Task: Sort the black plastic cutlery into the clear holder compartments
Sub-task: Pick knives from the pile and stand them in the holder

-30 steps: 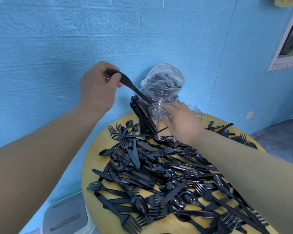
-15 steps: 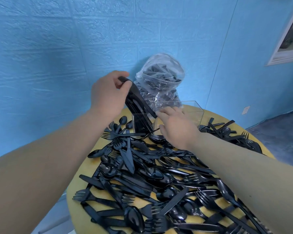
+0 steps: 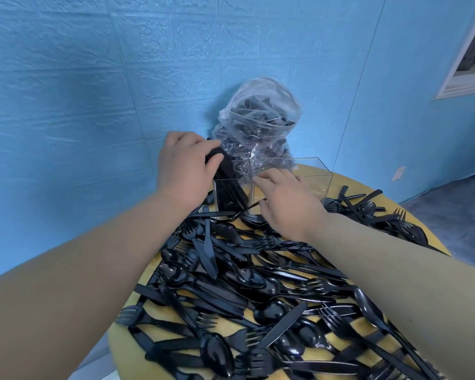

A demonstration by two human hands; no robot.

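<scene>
Presently a black utensil [image 3: 219, 160] is pinched at its handle end by the left hand [image 3: 185, 171], its lower part already inside the clear holder [image 3: 291, 179]'s left compartment, directly below the grip. The right hand [image 3: 285, 204] is rested loosely open against the holder. Light, stiff, slippery plastic is judged; the handle is best held.

The holder [image 3: 272, 185] stands at the far side of the tabletop [image 3: 433, 242], with the wall [image 3: 93, 91] just behind it, so there is no way in from the back. A bag [image 3: 258, 127] of cutlery leans over its far edge and crowds the top of the middle section. The left compartment [image 3: 229, 194] is packed with upright knives, and the left hand [image 3: 184, 171] covers its mouth. The right hand [image 3: 285, 198] blocks the near wall of the middle. The right compartment [image 3: 307, 171] is open from above. The loose cutlery [image 3: 244, 283] covers nearly all the tabletop in front, leaving only narrow bare strips near the rim.
</scene>
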